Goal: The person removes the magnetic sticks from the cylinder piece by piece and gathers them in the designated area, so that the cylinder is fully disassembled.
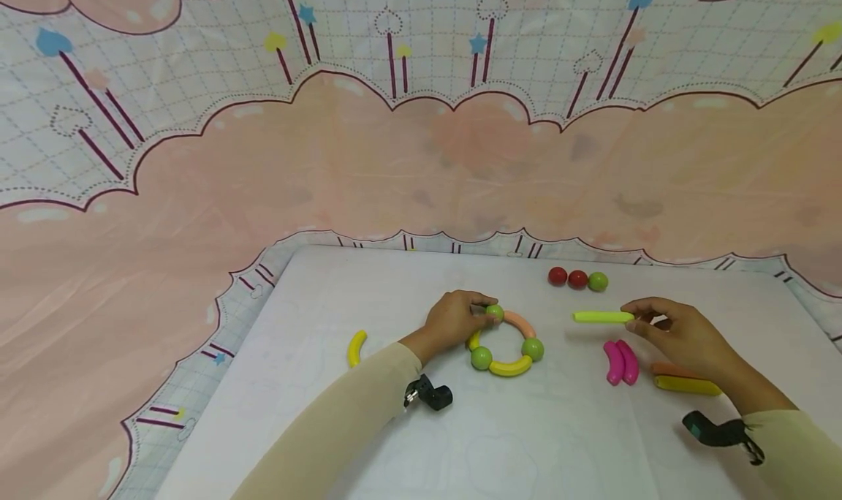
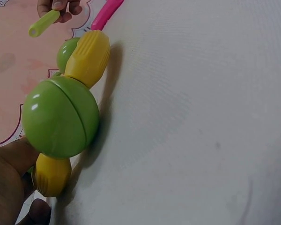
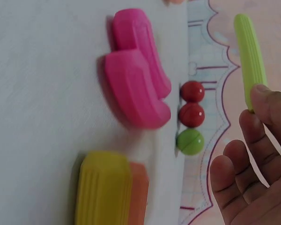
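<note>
A ring of joined toy pieces lies on the white tabletop: green balls [image 1: 533, 349], yellow curved rods [image 1: 510, 368] and an orange curved rod [image 1: 520, 323]. My left hand [image 1: 454, 317] pinches the green ball [image 1: 495, 312] at the far side of this ring. In the left wrist view another green ball [image 2: 61, 117] sits between two yellow rods, with part of the hand behind. Raised above the table, my right hand [image 1: 691, 339] holds a straight lime-green rod [image 1: 600, 317] by one end, between thumb and index finger [image 3: 252, 126].
Two pink curved rods [image 1: 621, 362] lie below the right hand, beside yellow [image 1: 687, 386] and orange [image 1: 674, 370] straight rods. Two red balls [image 1: 568, 277] and a green ball [image 1: 598, 281] line the back edge. A loose yellow curved rod [image 1: 356, 348] lies left of the left forearm.
</note>
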Demonstrator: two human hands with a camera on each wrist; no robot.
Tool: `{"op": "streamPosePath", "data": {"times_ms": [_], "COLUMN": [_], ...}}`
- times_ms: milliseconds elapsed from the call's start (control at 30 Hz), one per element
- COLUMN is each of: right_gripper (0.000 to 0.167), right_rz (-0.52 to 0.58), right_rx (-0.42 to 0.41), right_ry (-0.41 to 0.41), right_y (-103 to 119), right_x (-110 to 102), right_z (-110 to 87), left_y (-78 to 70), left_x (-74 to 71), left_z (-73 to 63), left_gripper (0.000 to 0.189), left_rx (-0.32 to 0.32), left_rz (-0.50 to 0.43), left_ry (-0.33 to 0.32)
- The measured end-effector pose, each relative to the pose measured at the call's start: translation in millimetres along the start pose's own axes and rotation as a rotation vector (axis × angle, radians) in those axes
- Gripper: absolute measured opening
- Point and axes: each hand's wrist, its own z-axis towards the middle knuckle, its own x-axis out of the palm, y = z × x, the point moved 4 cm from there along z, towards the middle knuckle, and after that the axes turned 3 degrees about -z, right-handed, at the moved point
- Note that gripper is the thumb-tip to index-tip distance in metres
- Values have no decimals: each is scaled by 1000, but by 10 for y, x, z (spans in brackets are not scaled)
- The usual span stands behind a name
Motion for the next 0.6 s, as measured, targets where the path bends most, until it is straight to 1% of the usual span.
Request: {"op": "streamPosePath", "data": {"times_ms": [433,600], "right_gripper": [39,39], "right_rz": [-17,-26], "right_rx": [85,111], "right_ry": [31,25], "right_y": [-283,-408], "right_x": [-90,-108], "right_z": [-117,-172], "left_y": [8,8], "left_x": [-1,4], "left_z": [-1,2], "left_gripper": [35,35], "left_rx": [-9,-6], "left_rz": [5,8], "left_ry": [4,1]}}
